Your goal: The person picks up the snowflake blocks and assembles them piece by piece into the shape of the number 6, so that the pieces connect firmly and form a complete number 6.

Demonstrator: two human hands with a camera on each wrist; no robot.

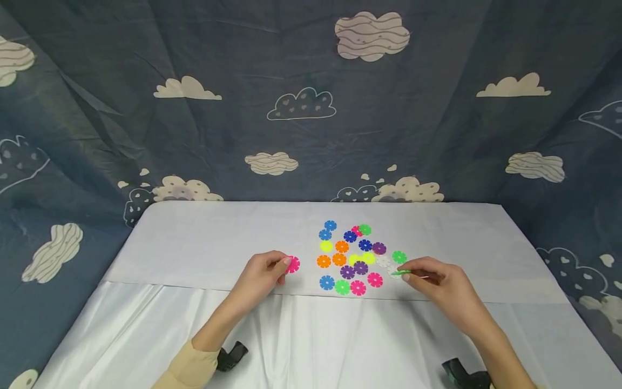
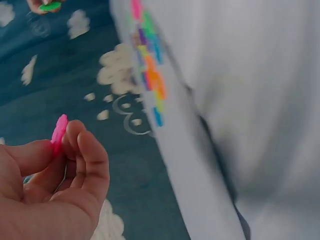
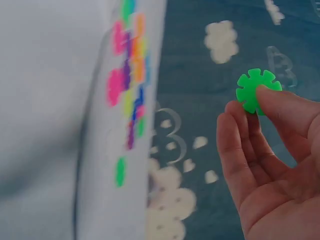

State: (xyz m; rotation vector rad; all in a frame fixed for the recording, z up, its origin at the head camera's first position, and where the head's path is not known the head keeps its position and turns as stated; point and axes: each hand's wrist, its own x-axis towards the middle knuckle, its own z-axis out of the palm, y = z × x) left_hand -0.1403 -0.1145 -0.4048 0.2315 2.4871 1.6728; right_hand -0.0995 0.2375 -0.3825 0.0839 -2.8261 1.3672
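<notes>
My left hand (image 1: 264,272) pinches a pink notched disc (image 1: 293,264) between thumb and fingers, left of the spread of discs. In the left wrist view the same pink disc (image 2: 59,134) stands edge-on at the fingertips. To the right of the spread, my right hand (image 1: 439,278) holds a green notched disc (image 1: 401,272), seen nearly edge-on from the head. The right wrist view shows that green disc (image 3: 254,91) face-on, its slots around the rim, gripped by thumb and fingers. White discs (image 1: 384,261) lie just beyond it, partly covered.
Several flat discs lie on the white-covered table (image 1: 204,243): orange (image 1: 323,261), blue (image 1: 327,282), purple (image 1: 379,248), yellow (image 1: 326,246) and a green one (image 1: 399,256). A crease in the cloth runs in front of them. A dark cloud-patterned curtain (image 1: 291,140) hangs behind.
</notes>
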